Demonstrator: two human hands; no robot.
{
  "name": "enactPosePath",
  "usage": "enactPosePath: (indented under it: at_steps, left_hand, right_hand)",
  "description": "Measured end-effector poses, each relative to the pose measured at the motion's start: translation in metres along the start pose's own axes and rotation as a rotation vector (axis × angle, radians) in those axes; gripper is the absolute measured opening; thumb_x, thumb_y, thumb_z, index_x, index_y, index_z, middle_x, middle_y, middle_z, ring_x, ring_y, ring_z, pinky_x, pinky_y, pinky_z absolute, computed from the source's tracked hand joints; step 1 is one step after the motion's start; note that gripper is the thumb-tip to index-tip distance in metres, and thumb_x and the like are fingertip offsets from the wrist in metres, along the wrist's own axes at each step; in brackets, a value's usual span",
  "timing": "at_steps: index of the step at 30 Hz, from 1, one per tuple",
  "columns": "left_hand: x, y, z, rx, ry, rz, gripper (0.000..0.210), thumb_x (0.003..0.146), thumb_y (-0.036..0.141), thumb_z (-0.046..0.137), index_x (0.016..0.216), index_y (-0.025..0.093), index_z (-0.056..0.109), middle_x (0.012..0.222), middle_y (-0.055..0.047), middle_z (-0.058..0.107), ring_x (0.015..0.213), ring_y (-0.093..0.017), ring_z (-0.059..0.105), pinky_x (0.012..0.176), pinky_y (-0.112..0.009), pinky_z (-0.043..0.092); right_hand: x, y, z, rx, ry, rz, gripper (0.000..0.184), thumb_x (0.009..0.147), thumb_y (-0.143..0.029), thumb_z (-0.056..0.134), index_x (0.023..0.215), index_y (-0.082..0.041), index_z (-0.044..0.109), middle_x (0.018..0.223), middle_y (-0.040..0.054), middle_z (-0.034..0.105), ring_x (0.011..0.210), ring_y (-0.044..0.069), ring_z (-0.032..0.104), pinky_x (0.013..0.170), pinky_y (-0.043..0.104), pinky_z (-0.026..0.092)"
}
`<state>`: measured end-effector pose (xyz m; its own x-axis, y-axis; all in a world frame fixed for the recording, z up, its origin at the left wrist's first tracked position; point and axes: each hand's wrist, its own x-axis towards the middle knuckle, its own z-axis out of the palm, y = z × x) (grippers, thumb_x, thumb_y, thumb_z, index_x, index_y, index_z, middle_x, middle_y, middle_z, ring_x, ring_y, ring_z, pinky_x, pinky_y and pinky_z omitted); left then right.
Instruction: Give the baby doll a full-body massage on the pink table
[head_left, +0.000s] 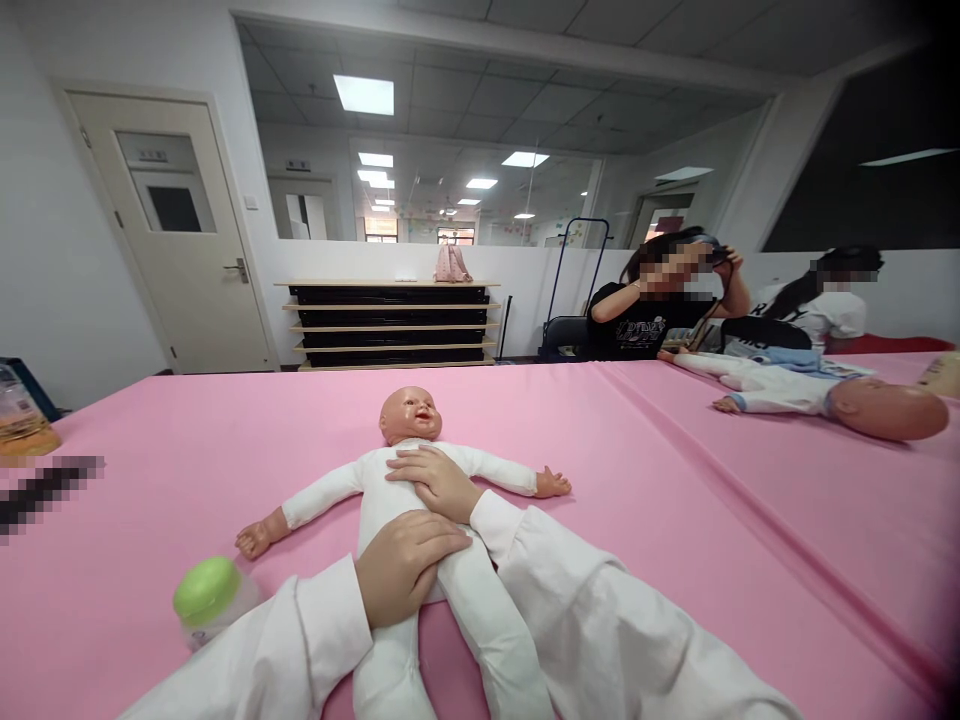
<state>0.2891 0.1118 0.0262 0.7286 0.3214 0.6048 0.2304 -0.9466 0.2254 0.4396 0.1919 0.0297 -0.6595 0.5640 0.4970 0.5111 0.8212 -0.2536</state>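
A baby doll (491, 630) with a white cloth body lies on its back on the pink-covered table, arms spread and head away from me. Low on its belly rests my left hand (405, 562), laid flat with the fingers stretched to the right. Higher up, my right hand (435, 480) lies across the doll's chest, its fingers extended to the left. Neither hand grips anything. Left of the doll, close to my left sleeve, stands a tub with a green lid (206, 590), partly hidden by that sleeve.
A second doll (795, 390) in white clothes lies at the table's far right. Two people (637, 320) are beyond that side. A bottle with orange contents (22, 410) stands at the left edge. Shelves (390, 325) line the back wall, with a pink bag (452, 264) on top.
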Motion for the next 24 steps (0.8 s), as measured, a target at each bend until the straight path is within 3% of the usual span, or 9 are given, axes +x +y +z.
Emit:
enactPosePath:
  at_steps: [4,8,11,14,19,21,24]
  left_hand:
    - [0.002,0.000,0.002,0.076,0.033,-0.117,0.043,0.077,0.005,0.041,0.111,0.020,0.062,0.116,-0.007,0.066,0.106,-0.021,0.059,0.098,-0.044,0.042]
    - [-0.001,0.001,0.003,0.217,0.217,-0.225,0.035,0.074,0.004,0.042,0.098,0.017,0.064,0.102,-0.008,0.069,0.098,-0.024,0.059,0.084,-0.044,0.047]
    - [-0.005,0.001,0.004,0.250,0.297,-0.197,0.025,0.077,0.003,0.041,0.083,0.017,0.061,0.084,-0.007,0.067,0.081,-0.022,0.058,0.068,-0.037,0.047]
    - [-0.005,0.001,0.003,0.149,0.270,-0.067,0.023,0.081,0.004,0.040,0.077,0.019,0.058,0.073,-0.004,0.064,0.070,-0.018,0.055,0.062,-0.032,0.044]
    - [-0.001,0.000,0.000,-0.049,0.085,0.015,0.028,0.082,0.003,0.037,0.091,0.019,0.058,0.095,-0.006,0.069,0.089,-0.017,0.062,0.081,-0.032,0.048]
    - [0.002,0.000,0.000,-0.040,0.012,-0.014,0.034,0.083,0.004,0.036,0.103,0.019,0.058,0.106,-0.006,0.069,0.101,-0.017,0.061,0.091,-0.036,0.044]
    - [0.003,0.001,0.002,0.062,-0.025,-0.108,0.040,0.085,0.006,0.036,0.118,0.020,0.055,0.115,-0.006,0.067,0.112,-0.019,0.058,0.101,-0.044,0.037]
  right_hand:
    - [-0.002,0.010,0.010,0.029,0.260,0.173,0.044,0.072,-0.001,0.040,0.101,-0.020,0.069,0.115,0.0076,0.069,0.114,0.020,0.059,0.100,0.043,0.044]
    - [-0.009,0.010,0.013,0.049,0.457,0.215,0.037,0.070,0.001,0.041,0.084,-0.020,0.068,0.094,0.0067,0.072,0.093,0.020,0.065,0.088,0.039,0.051]
    - [-0.012,0.005,0.009,0.088,0.430,0.090,0.031,0.072,-0.001,0.041,0.073,-0.021,0.065,0.079,0.0050,0.071,0.080,0.019,0.064,0.079,0.036,0.053]
    - [-0.010,0.000,0.004,0.147,0.299,-0.060,0.033,0.072,-0.001,0.040,0.077,-0.020,0.067,0.085,0.0050,0.073,0.086,0.018,0.065,0.083,0.035,0.052]
    - [-0.003,0.001,0.001,0.134,0.069,-0.093,0.047,0.070,-0.001,0.038,0.100,-0.021,0.068,0.111,0.0030,0.071,0.114,0.018,0.059,0.102,0.041,0.042]
    - [-0.002,0.006,0.004,0.104,0.093,-0.036,0.046,0.071,-0.002,0.039,0.100,-0.022,0.069,0.113,0.0031,0.071,0.116,0.019,0.058,0.103,0.042,0.041]
    - [-0.005,0.013,0.012,0.112,0.310,0.117,0.040,0.071,-0.002,0.039,0.091,-0.019,0.069,0.104,0.0067,0.073,0.107,0.020,0.063,0.096,0.041,0.047]
